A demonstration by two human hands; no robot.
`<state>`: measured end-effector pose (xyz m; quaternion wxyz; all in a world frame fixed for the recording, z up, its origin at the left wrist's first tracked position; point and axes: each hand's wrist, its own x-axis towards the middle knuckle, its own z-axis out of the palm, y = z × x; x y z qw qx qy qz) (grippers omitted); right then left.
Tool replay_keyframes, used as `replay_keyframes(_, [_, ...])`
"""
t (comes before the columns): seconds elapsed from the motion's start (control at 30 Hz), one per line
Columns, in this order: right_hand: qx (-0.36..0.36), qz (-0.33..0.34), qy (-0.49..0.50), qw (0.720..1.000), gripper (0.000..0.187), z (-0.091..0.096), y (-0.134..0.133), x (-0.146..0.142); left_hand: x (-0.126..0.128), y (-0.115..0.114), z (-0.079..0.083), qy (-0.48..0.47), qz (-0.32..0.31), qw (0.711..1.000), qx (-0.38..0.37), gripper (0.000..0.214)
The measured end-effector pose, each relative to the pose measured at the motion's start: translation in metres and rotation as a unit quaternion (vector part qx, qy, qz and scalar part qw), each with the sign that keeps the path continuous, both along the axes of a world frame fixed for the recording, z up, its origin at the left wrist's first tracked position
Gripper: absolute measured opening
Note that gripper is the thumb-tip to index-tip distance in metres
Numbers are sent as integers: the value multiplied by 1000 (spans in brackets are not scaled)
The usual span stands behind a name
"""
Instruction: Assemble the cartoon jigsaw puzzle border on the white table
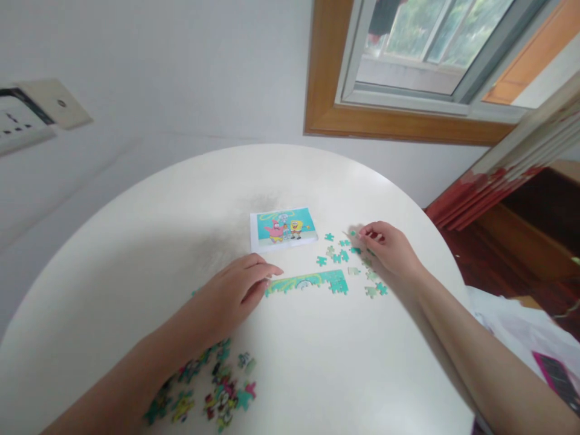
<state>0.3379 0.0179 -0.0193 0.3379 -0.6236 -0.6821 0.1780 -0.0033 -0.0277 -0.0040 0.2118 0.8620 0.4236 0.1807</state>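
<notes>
White bench (pixel 317 374) fills most of the frame, its rounded far edge set near a pale wall (pixel 203 60). Nearest, at lower left, jigsaw pieces lie in a loose heap (pixel 224 396), mixed in colour and unjoined, partly behind the left forearm. Beyond it, left of centre, the left hand (pixel 240 281) is loosely curled, fingertips at the left end of a joined strip (pixel 333 280); whether it grips anything cannot be told. That strip, at the middle of the frame, is the only joined part in sight: straight along its far side, toothed along its near side, and deeper at its right end. Judging by this, work is at an early stage, with most pieces left to join. Right of the strip, loose green pieces (pixel 321 261) lie scattered. Beside them, the right hand (pixel 385 244) has thumb and fingertips drawn close together at a pale piece (pixel 353 233); whether that is held or merely touched is too small to tell. Past the strip lies a picture card (pixel 286 227) with pink and yellow figures, and at upper right a wood-framed window (pixel 408 118).
</notes>
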Motion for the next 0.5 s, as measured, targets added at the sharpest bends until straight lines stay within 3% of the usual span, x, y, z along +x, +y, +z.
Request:
replay_keyframes(0.33, [7,-28,156,987,25,10,-10,6,-2,1,3,-2,23,1000,11,33])
replay_keyframes(0.43, [-10,-4,252,968,25,20,-24,-6,-2,1,4,6,28,999,17,32])
replay_keyframes(0.5, [-62,33,277,958,25,31,-38,-22,-1,-1,5,11,29,999,33,30])
